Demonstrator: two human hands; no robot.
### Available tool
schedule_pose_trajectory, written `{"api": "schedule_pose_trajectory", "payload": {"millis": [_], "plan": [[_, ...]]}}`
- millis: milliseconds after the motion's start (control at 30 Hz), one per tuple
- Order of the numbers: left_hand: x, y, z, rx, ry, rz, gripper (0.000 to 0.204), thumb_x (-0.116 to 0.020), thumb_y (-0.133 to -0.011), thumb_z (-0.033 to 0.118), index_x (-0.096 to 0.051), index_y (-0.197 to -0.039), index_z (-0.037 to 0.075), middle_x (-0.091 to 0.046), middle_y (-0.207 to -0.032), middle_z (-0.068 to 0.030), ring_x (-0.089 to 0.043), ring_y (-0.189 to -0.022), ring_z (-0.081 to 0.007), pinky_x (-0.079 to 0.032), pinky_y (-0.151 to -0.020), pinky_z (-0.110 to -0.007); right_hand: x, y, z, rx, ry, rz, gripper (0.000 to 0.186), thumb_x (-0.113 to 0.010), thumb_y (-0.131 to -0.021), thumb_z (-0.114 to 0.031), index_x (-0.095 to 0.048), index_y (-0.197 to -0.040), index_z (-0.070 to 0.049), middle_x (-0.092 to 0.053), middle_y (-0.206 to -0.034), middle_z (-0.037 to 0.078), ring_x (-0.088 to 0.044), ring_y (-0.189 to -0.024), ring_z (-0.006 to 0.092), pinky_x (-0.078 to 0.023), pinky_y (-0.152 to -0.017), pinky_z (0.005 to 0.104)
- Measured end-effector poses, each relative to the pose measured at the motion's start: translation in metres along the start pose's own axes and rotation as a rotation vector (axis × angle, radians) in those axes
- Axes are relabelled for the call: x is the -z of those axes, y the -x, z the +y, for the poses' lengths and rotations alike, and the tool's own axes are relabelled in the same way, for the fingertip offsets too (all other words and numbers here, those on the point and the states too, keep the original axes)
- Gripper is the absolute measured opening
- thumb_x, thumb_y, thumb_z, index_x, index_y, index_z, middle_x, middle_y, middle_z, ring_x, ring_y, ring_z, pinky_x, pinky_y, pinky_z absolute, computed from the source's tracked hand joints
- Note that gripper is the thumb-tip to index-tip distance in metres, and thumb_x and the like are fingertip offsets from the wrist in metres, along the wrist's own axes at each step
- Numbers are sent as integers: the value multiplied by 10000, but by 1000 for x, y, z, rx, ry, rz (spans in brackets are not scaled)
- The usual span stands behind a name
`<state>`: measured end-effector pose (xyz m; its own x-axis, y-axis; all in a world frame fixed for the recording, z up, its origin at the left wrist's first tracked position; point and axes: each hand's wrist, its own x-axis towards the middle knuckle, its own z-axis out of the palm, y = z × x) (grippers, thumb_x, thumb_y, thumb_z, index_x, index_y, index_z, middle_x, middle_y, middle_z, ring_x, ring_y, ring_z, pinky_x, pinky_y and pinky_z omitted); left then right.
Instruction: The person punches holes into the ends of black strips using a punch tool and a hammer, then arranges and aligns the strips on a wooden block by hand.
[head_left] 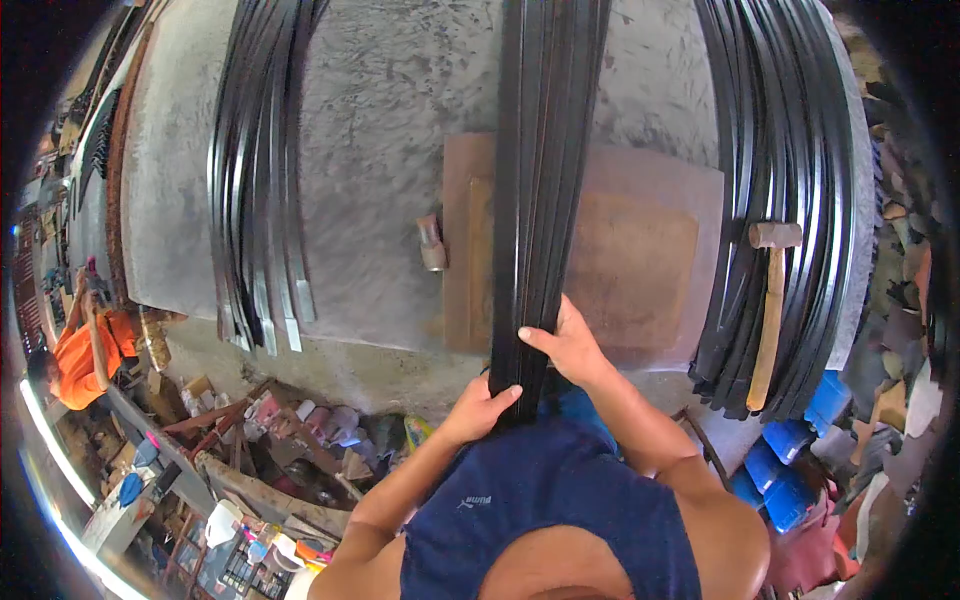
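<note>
A thick bundle of long black strips point(545, 160) runs from the far edge of the table toward my body. My left hand point(478, 408) grips its near end from the left side, thumb on top. Farther up, my right hand point(567, 345) wraps the bundle's right side, its thumb lying over the strips. The fingers under the bundle are hidden. Beneath the strips lies a flat brown board point(640, 270) on the table. Left of the bundle, a short metal cylinder point(431, 243) rests beside the board.
Another pile of black strips point(260, 180) lies at the left, and a larger pile point(780, 150) at the right carries a wooden-handled hammer point(768, 320). Blue objects point(785, 470) and scraps crowd the floor at right. At far left is a person in orange point(92, 350).
</note>
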<state>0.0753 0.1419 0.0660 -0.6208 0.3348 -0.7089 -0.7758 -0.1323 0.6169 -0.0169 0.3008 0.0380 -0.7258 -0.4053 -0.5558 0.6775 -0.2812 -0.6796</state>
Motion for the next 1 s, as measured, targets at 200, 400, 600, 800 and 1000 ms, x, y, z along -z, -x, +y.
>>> {"api": "schedule_pose_trajectory", "payload": {"millis": [200, 400, 600, 800, 1000], "plan": [[-22, 2, -3, -206, -277, 362, 380, -608, -845, 150, -494, -1169, -13, -629, -1025, -142, -596, -975, -224, -446, -860, -336, 1, -2, -2, 28, -14, -52, 463, -603, -788, -6, -424, -1214, -3, -552, -1088, 70, -549, -997, 178, -438, -910, 352], [-47, 35, 41, -244, -502, 654, 471, -661, -787, 219, -477, -1150, -18, -619, -991, -223, -604, -942, -349, -459, -811, -406, -29, -14, -32, -257, -588, -433, 491, -524, -898, -372, -489, -1203, 11, -569, -1116, 144, -584, -973, 265, -461, -881, 422], [-46, 89, 16, -277, -665, 646, 475, -677, -749, 246, -522, -1122, -5, -613, -1037, -222, -592, -963, -341, -447, -842, -391, -19, -98, -101, 143, -573, -405, 429, -451, -953, -316, -488, -1219, 19, -605, -1072, 120, -578, -967, 232, -469, -879, 360], [-55, 165, -149, -66, -283, 543, 464, -714, -744, 180, -539, -1149, 34, -613, -908, -32, -517, -854, -151, -432, -779, -347, -2, -166, -157, 303, -641, -590, 489, -467, -952, -242, -339, -1337, 29, -455, -1326, 129, -493, -1177, 221, -439, -973, 353], [-97, 223, -298, 633, -401, 598, 545, -778, -644, 368, -632, -1060, 49, -657, -872, -184, -632, -817, -303, -478, -728, -405, 17, -180, -222, 455, -420, -595, 544, -489, -937, -278, -314, -1363, 12, -449, -1347, 133, -475, -1200, 197, -402, -989, 351]]}}
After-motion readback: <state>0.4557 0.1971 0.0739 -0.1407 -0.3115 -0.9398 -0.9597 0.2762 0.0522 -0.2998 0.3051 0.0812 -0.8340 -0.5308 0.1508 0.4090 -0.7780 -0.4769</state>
